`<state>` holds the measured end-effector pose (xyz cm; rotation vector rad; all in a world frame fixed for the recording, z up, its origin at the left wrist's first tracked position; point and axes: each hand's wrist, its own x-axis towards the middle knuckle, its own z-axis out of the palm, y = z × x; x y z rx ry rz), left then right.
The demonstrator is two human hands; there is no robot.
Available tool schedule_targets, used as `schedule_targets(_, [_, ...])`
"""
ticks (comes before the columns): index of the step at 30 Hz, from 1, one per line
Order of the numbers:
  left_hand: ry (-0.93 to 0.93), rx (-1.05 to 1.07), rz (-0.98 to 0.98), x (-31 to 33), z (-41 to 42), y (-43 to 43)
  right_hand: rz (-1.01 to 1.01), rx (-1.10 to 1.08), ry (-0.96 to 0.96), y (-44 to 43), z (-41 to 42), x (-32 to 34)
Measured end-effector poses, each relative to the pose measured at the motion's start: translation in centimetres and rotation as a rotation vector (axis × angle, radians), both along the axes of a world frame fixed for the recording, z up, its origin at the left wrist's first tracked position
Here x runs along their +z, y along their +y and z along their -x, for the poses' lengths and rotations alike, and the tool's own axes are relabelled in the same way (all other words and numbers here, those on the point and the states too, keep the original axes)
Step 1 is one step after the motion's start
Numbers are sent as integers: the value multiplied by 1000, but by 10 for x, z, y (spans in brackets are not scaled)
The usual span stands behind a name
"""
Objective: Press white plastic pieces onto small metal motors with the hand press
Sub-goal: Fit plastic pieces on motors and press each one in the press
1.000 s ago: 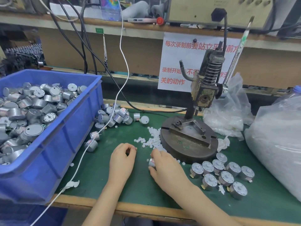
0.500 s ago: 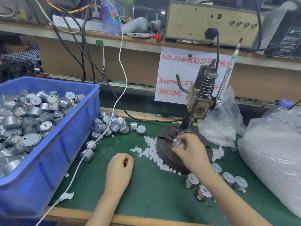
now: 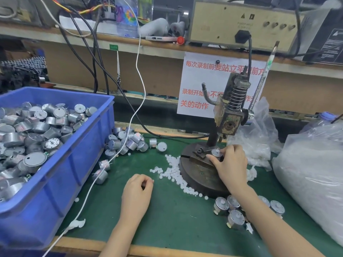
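Note:
My right hand (image 3: 231,165) pinches a small silver motor (image 3: 216,152) on the fixture of the hand press (image 3: 227,115), under its spring-loaded ram. The press stands on a round dark base (image 3: 193,178). My left hand (image 3: 137,190) rests on the green mat with fingers curled; a small white piece seems to sit at its fingertips, too small to tell. A scatter of white plastic pieces (image 3: 172,169) lies between my hands, against the base. Several motors (image 3: 234,210) are grouped by my right forearm.
A blue bin (image 3: 78,164) full of motors fills the left. More loose motors (image 3: 128,140) lie beside it. A white cable (image 3: 104,167) runs across the mat. Clear bags of white parts (image 3: 311,175) sit at the right. The press lever (image 3: 263,76) slants up.
My right hand carried a motor from the mat up onto the press fixture and now holds it under the ram. My left hand stayed put on the mat.

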<state>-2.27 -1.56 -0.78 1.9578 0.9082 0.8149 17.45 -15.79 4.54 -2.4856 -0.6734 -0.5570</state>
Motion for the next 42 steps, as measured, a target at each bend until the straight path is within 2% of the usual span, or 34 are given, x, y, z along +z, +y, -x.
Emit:
schedule_targets(7, [5, -3, -12, 2, 0, 0, -3, 25, 44, 6, -7, 1])
schedule_targets(10, [135, -36, -212, 0, -1, -2, 21, 66, 153, 1, -11, 4])
schedule_targets(12, [288, -56, -391, -2, -3, -5, -20, 141, 341, -7, -13, 10])
schedule_targets(15, [365, -66, -508, -4, -4, -10, -169, 228, 622, -21, -19, 28])
schedule_targets(17, [389, -51, -546, -4, -5, -10, -306, 209, 672, -29, -28, 46])
schedule_targets(20, [416, -45, -591, -4, -6, -10, -617, 212, 703, -32, -40, 86])
schedule_targets(26, [470, -84, -586, -10, -8, -8, -985, 398, 716, -17, -44, 165])
schedule_targets(32, [483, -71, -551, -11, -9, -7, -1215, 486, 462, -33, -10, 174])
schedule_targets(37, [571, -51, -572, -13, -9, -7, -1257, 589, 438, -49, 17, 142])
schedule_targets(42, [596, -51, -579, -10, -7, -9, -1228, 540, 376, -46, 15, 142])
